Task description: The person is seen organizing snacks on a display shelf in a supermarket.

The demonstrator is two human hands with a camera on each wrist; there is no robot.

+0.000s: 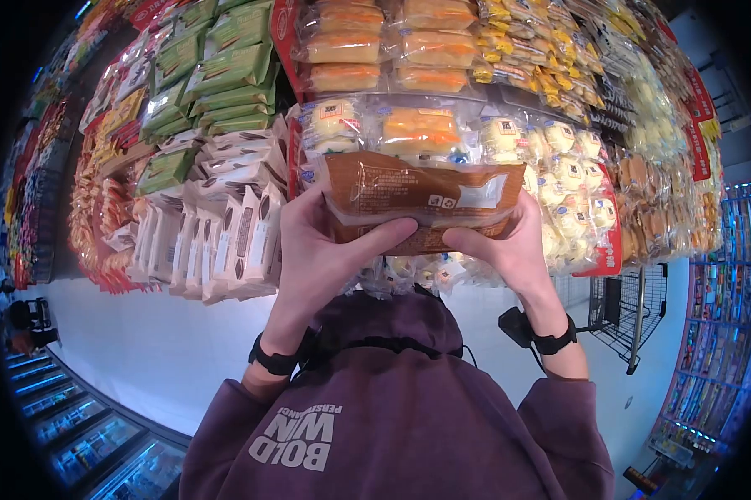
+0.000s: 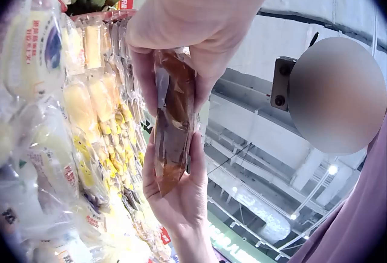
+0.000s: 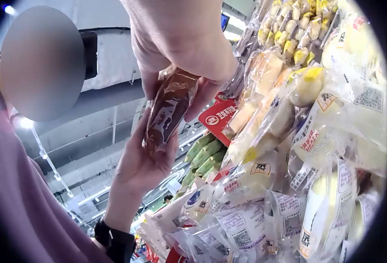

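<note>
A brown plastic food packet (image 1: 392,187) with printed text and a white label patch is held up between both hands in the head view. My left hand (image 1: 317,242) grips its left end, thumb across the near face. At the other end my right hand (image 1: 509,242) grips it the same way, the two thumbs pointing toward each other. Both wrist views show the packet edge-on, with the fingers behind it and the thumbs on the side toward the body. What is inside the packet is hidden by the wrapper.
Wrapped pastries (image 1: 421,133) are piled on the display right behind the packet. White packets (image 1: 225,237) and green packets (image 1: 234,62) stand to the left, round white buns (image 1: 571,179) to the right. A shopping cart (image 1: 630,312) is on the floor at the right.
</note>
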